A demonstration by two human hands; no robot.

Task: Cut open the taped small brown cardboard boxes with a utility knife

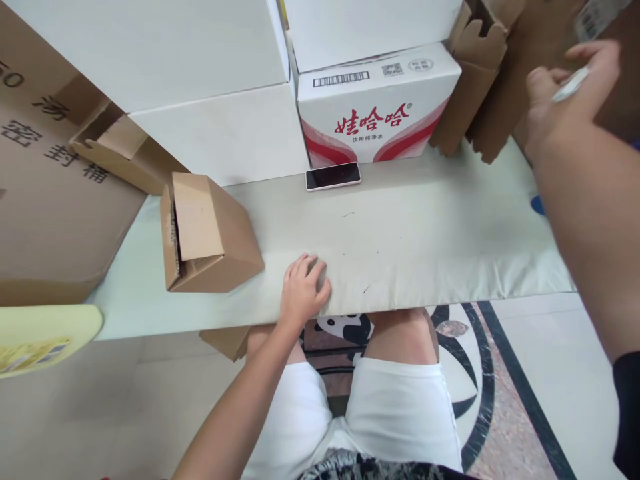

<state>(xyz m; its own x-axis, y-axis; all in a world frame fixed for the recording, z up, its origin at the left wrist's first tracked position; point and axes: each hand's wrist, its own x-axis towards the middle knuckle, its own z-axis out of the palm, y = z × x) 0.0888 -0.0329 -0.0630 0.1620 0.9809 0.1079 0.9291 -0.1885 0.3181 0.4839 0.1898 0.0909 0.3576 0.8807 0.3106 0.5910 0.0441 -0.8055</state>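
- In the head view, the left hand (303,290) lies palm down near the front edge of the bench (430,220), with its fingers bent and a little spread and the thumb apart from them. It grips nothing that shows; its palm is hidden.
- The right hand (590,93) is raised at the upper right, its fingers curled and its thumb bent around a small white thing (571,85). Blur and the fingers hide part of this thing, so what it is cannot be told.
- Just beyond the right hand is a pale packet (597,19) with a barcode, smeared by blur and cut off by the top edge; whether the fingers touch it cannot be told.
- The small brown box (235,233) is the thing nearest the left hand. It sits on the bench to that hand's left, apart from it, its end flaps not fully closed; its inside is mostly hidden.
- A phone (333,177) with a dark screen lies at the foot of the red and white box (370,113).
- Plain white boxes (220,140) stand beside that box and above it, the upper ones cut off by the frame.
- At the right, brown cartons (467,93) lean with notched edges, partly in shadow.
- A large brown box (50,213) and a pale yellow object (50,337) are cut off at the left.
- A blue thing (537,205) is partly hidden behind the right forearm.
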